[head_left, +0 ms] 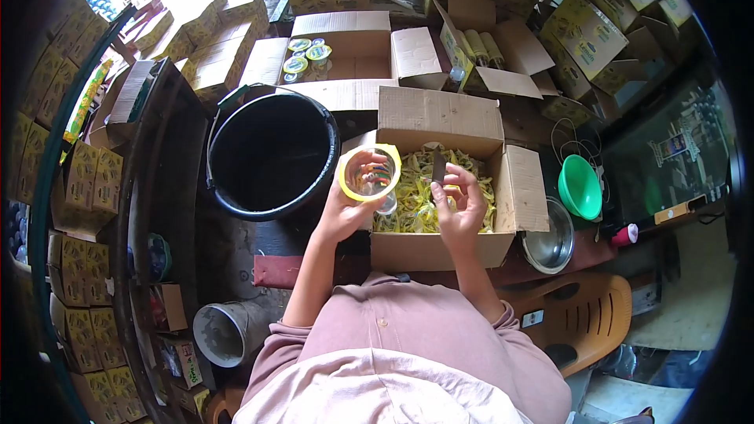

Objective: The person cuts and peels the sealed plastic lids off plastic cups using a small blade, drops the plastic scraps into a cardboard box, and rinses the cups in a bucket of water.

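My left hand (339, 216) is wrapped round a clear plastic cup (375, 188) with a yellow rim (397, 163); the cup is tilted so that its round opening faces me. In my right hand (461, 208) is a dark, flat blade (438, 166), pinched between thumb and fingers and pointing away from me. Blade and cup are apart. Below both hands stands an open cardboard box (444, 250), filled with crumpled yellow and clear plastic scraps (416, 208). Whether the blade has a handle is hidden by my fingers.
Left of the box stands a large black bucket (333, 149). Behind, an open carton (345, 22) holds several lidded cups (318, 53). A metal bowl (559, 247) and green bowl (583, 188) sit at right, near an orange chair (601, 310). Stacked cartons (82, 263) line the left.
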